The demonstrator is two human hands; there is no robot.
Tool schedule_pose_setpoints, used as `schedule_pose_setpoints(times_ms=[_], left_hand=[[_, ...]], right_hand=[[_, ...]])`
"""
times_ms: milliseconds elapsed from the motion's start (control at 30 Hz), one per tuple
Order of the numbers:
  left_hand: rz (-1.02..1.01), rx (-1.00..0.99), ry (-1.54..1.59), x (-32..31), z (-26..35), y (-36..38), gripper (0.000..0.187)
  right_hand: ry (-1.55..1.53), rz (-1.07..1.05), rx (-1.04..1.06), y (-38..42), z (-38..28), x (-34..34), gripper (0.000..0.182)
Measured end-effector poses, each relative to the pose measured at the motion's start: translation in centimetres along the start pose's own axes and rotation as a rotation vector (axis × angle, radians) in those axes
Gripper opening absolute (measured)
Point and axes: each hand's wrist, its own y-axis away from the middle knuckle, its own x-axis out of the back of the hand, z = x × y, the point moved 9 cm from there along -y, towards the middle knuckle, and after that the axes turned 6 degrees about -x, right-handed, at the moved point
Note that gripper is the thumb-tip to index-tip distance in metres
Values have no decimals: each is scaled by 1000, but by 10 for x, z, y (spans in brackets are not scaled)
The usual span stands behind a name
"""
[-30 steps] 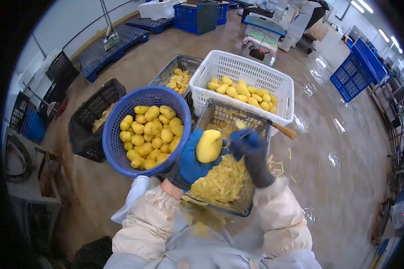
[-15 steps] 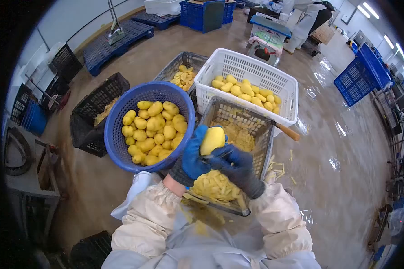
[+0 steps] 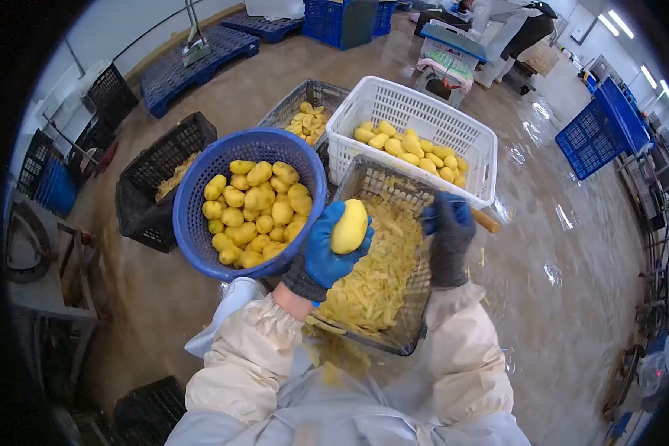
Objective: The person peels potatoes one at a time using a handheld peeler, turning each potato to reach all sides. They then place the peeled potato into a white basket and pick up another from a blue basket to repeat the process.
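My left hand (image 3: 325, 249), in a blue glove with a dark cuff, is closed around a smooth yellow peeled potato (image 3: 349, 227). It is held over the left side of a dark crate (image 3: 412, 331), which has a thick layer of potato peelings (image 3: 372, 286). My gloved right hand (image 3: 450, 234), blurred, is above the crate's right side, apart from the potato. Its fingers look curled, and whatever they hold is hidden. Close beside it, a wooden handle (image 3: 486, 221) sticks out past the crate's far right corner.
A blue round basket (image 3: 189, 241) of yellow potatoes stands left. Behind the peelings crate is a white basket (image 3: 453, 123) of peeled potatoes. A grey crate (image 3: 327, 93) holds cut pieces; a black crate (image 3: 137, 219) stands far left. Another person (image 3: 502, 41) works at the back.
My right hand has moved from the potato to the right side of the crate; a thin dark tool showed in it earlier. My left hand still holds the potato, now more upright.
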Motion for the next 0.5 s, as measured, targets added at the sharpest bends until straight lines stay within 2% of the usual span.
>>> schedule_pose_setpoints(times_ms=[67,100,133,167,200,267,300,333,400,433,467,500], left_hand=[[111,3,88,4,2,0,33],[109,-2,91,21,-3,-8,33],[79,-210,-301,50,7,-21,33],[43,-411,-698,33,24,-17,33],[42,-401,-703,28,24,-11,33],[-125,-193,-315,3,8,1,32],[-129,-292,-564,3,16,5,36],[-128,-299,-564,-1,20,6,36],[-115,142,125,-15,-2,6,42],[-163,177,166,-11,-5,4,47],[-162,179,167,-19,-9,9,47],[-246,-117,-281,-36,8,19,44]], right_hand=[[-16,-72,19,8,-12,-11,14],[57,-196,1,33,-8,-39,13],[128,-314,-17,56,0,-61,12],[485,-487,163,78,4,-84,12],[486,-515,266,85,-1,-90,10],[168,-313,-122,43,14,-61,7],[190,-109,-11,21,3,-37,9],[144,-140,-3,3,-3,-23,10],[95,-171,22,12,-10,-31,12],[130,-326,-80,29,1,-49,13],[164,-479,-187,52,10,-69,14],[198,-544,-221,64,11,-81,15]])
